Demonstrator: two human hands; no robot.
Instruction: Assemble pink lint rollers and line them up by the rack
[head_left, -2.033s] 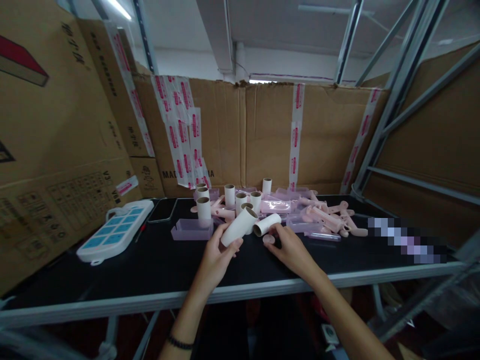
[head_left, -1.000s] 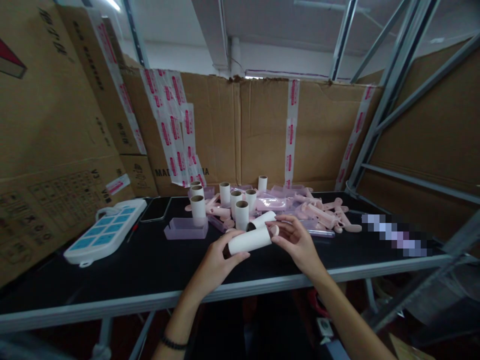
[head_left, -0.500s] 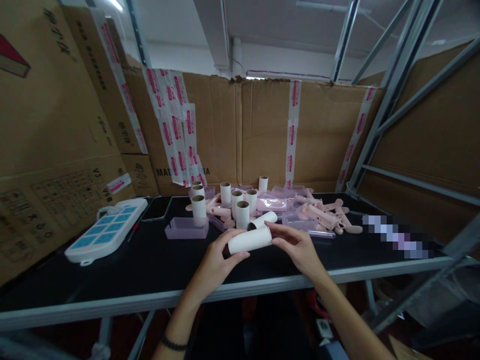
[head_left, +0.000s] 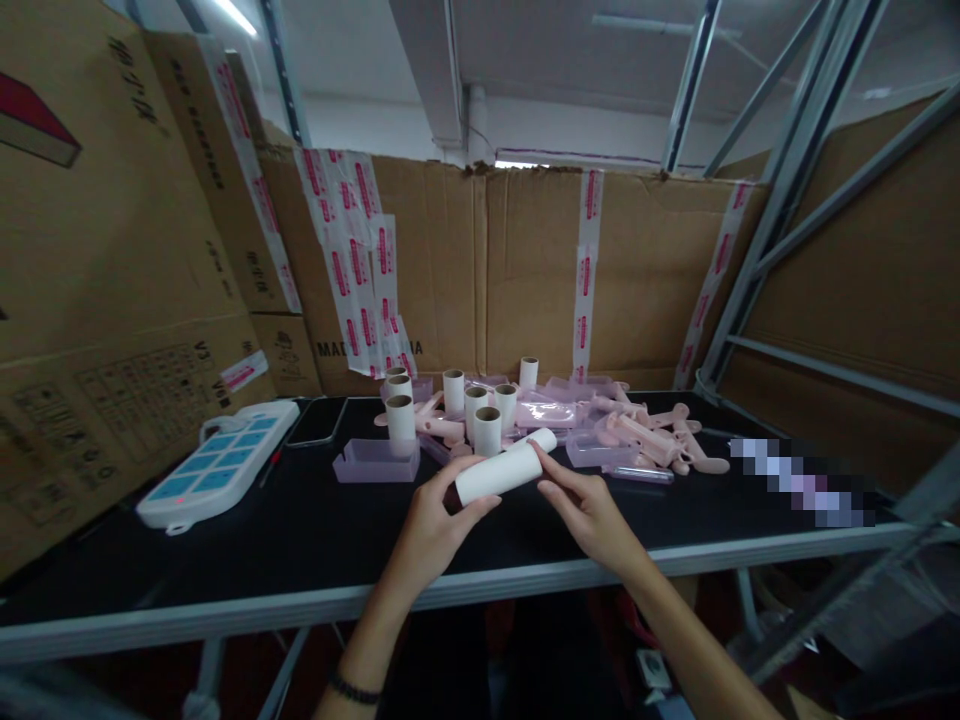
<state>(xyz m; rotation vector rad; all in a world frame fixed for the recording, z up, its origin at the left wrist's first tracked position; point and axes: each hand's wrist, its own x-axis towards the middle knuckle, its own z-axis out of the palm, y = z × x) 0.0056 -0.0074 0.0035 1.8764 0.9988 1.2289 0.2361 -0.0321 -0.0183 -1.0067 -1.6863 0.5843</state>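
A white cardboard tube (head_left: 499,474) lies slantwise in front of me above the black tabletop, its right end a little higher. My left hand (head_left: 442,515) is closed around its left end, thumb below and fingers behind. At the other end, the fingertips of my right hand (head_left: 589,500) press on the tube's rim, with the thumb just under it. Another white tube (head_left: 546,438) lies on its side right behind, partly hidden by the held one. Several more white tubes (head_left: 487,430) stand upright beyond.
A clear purple plastic tray (head_left: 375,462) sits left of the tubes. Pink plastic handle-like parts (head_left: 649,437) and more purple trays (head_left: 589,450) pile up behind and right. To the left are a power strip (head_left: 217,470) and a phone (head_left: 317,421). Cardboard walls (head_left: 525,270) enclose the bench.
The held tube has tilted slightly, its right end rising. My right fingers have shifted a little at that end. The whole view has moved slightly.
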